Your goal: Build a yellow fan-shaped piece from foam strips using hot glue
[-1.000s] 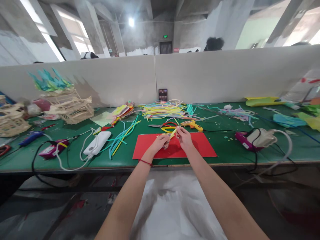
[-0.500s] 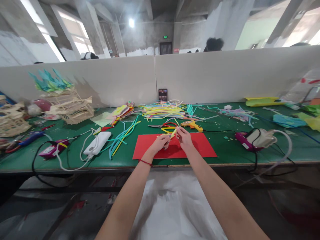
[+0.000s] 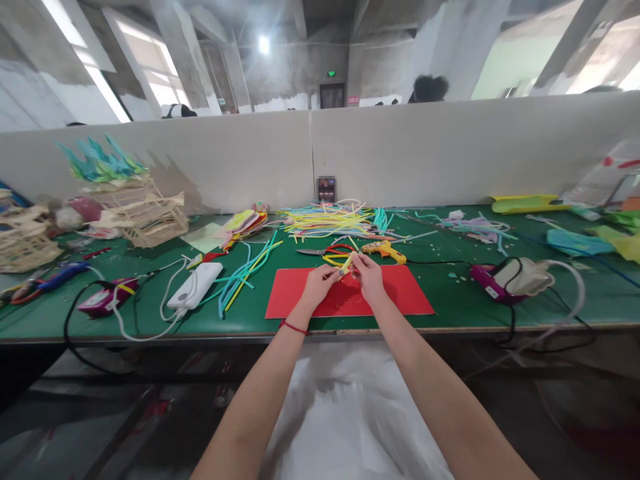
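Observation:
Over a red sheet (image 3: 400, 293) on the green table (image 3: 250, 313), my left hand (image 3: 317, 283) and my right hand (image 3: 369, 275) meet. Both pinch a short yellow strip (image 3: 346, 264) between their fingertips. A red string circles my left wrist. Just beyond the hands lie a yellow glue gun (image 3: 384, 250), red-handled scissors (image 3: 325, 251) and a small yellow loop of strips.
A heap of coloured strips (image 3: 327, 220) lies at the back, loose teal and yellow strips (image 3: 245, 270) at the left. A white power bank (image 3: 195, 285) with cables, wooden stick models (image 3: 145, 213) and a purple device (image 3: 487, 279) sit around. A white partition (image 3: 400, 153) closes the far edge.
My hands have shifted slightly up and away on the red sheet, still pinching the yellow strip; the left hand's fingers have lifted closer to the right hand.

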Demonstrator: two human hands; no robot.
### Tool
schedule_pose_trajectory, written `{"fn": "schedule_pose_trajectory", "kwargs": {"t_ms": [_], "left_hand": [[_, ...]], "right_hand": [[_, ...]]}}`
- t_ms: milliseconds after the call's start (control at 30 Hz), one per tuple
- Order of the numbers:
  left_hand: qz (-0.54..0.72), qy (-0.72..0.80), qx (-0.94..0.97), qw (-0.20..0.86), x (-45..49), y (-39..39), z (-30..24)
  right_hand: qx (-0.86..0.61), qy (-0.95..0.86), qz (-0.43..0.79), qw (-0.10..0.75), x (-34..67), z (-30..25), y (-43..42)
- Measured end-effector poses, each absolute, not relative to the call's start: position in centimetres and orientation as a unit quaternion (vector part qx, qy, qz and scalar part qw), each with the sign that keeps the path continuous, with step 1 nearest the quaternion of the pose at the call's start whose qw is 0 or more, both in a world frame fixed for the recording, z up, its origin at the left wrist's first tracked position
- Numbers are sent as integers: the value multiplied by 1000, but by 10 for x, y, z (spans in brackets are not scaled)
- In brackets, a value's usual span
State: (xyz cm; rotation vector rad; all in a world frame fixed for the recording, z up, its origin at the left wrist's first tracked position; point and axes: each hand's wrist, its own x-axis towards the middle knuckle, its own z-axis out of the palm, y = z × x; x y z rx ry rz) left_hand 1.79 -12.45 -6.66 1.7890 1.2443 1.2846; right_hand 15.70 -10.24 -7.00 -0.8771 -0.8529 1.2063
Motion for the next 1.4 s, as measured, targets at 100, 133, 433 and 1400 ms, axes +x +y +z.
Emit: {"fn": "schedule_pose_trajectory", "kwargs": {"t_ms": [100, 133, 433, 1400], "left_hand": [[498, 490, 650, 298, 17, -123, -66], [500, 496, 644, 299, 17, -123, -67], [513, 505, 623, 306, 16, -120, -69], [571, 449, 514, 457, 12, -113, -75]], "right_hand": [[-397, -428, 532, 614, 154, -71, -104], [-398, -452, 527, 599, 153, -72, -105], [-415, -493, 490, 587, 152, -78, -104], [-408, -434, 526, 607, 151, -76, -103]]}}
